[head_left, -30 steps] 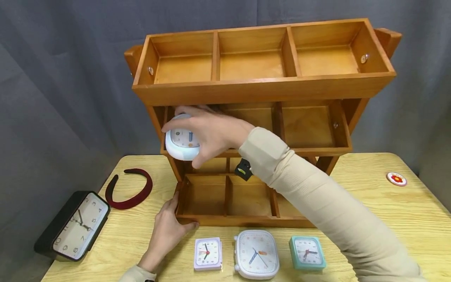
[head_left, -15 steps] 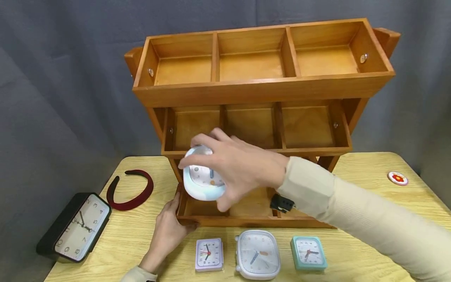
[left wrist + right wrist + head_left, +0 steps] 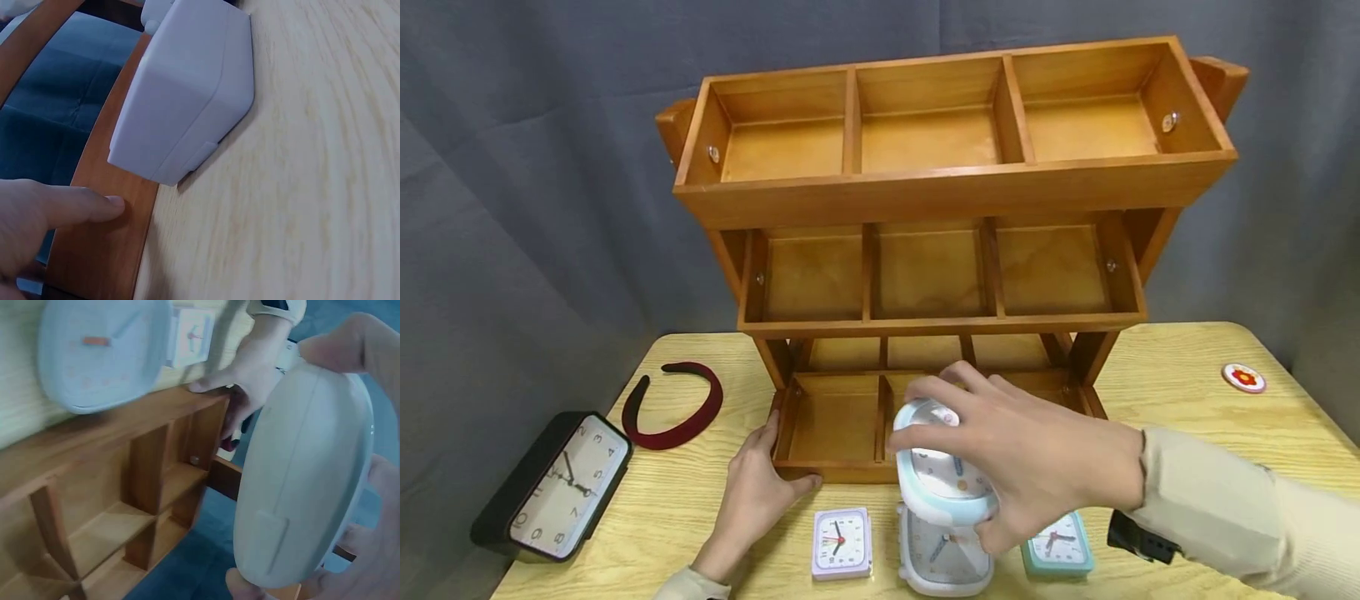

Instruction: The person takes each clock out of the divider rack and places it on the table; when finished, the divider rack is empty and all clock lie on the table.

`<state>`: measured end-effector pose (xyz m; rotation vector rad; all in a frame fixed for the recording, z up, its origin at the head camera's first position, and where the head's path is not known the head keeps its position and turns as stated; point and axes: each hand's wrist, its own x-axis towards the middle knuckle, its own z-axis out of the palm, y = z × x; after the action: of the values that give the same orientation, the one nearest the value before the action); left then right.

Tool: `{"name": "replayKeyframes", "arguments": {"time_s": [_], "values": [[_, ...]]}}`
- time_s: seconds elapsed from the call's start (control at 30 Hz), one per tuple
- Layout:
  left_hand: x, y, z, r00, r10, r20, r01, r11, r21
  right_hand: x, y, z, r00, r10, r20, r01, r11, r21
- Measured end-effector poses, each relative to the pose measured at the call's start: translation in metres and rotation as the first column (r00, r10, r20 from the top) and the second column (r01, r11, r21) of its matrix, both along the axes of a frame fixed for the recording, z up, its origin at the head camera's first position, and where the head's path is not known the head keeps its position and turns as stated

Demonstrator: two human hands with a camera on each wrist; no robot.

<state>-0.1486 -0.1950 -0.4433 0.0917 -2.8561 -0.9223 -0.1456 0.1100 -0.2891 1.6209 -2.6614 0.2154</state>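
Note:
My right hand (image 3: 1000, 446) holds a rounded white and pale blue alarm clock (image 3: 928, 483) in front of the shelf's bottom tier. In the right wrist view, fingers and thumb grip the clock's edges (image 3: 294, 469). Below it, a larger white alarm clock (image 3: 917, 567) lies face up, partly covered from view. My left hand (image 3: 752, 483) grips the left front corner of a three-tier wooden shelf (image 3: 955, 187); its thumb presses the front board (image 3: 103, 250) in the left wrist view. Nearby on the table are a lilac square clock (image 3: 841, 542) and, to the right, a teal one (image 3: 1058, 546).
A black rectangular clock (image 3: 561, 483) stands tilted on the left, near a dark red headband (image 3: 681, 433). At the far right lies a round badge with a red flower (image 3: 1243, 378). Dividers split each shelf tier into three compartments. A grey curtain (image 3: 572, 167) hangs behind.
My right hand has carried the alarm clock down and to the right, from the middle tier's left compartment to above the larger white clock. My left hand has stayed at the shelf corner.

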Motion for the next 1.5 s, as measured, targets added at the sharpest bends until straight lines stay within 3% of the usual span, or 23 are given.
{"name": "replayKeyframes", "arguments": {"time_s": [0.27,0.43,0.7,0.87,1.07,1.27,1.5], "values": [[-0.001,-0.005,-0.001,1.0,-0.005,0.007,0.005,1.0,0.018,0.007,0.028,-0.009,1.0,-0.006,0.019,0.007,0.998,-0.07],[0.001,-0.01,0.002,1.0,-0.006,0.022,0.005,1.0,0.023,0.017,0.063,-0.021,1.0,0.001,-0.025,-0.004,0.99,-0.14],[0.005,-0.018,0.008,0.999,0.016,0.037,-0.017,1.0,0.026,0.04,0.125,-0.05,0.992,-0.105,-0.07,0.095,0.987,-0.128],[0.006,-0.019,0.008,0.999,0.023,0.038,-0.023,1.0,0.016,0.048,0.157,-0.067,0.974,-0.184,-0.129,0.168,0.978,-0.122],[0.005,-0.022,0.011,0.998,0.04,0.038,-0.041,0.999,0.014,0.05,0.167,-0.084,0.942,-0.272,-0.194,0.265,0.962,-0.061],[0.007,-0.022,0.011,0.998,0.043,0.052,-0.045,0.999,0.024,0.042,0.17,-0.109,0.957,-0.205,-0.208,0.194,0.979,-0.07],[0.011,-0.021,0.008,0.998,0.043,0.05,-0.044,0.999,0.031,0.036,0.173,-0.133,0.965,-0.18,-0.192,0.17,0.983,-0.068]]}}
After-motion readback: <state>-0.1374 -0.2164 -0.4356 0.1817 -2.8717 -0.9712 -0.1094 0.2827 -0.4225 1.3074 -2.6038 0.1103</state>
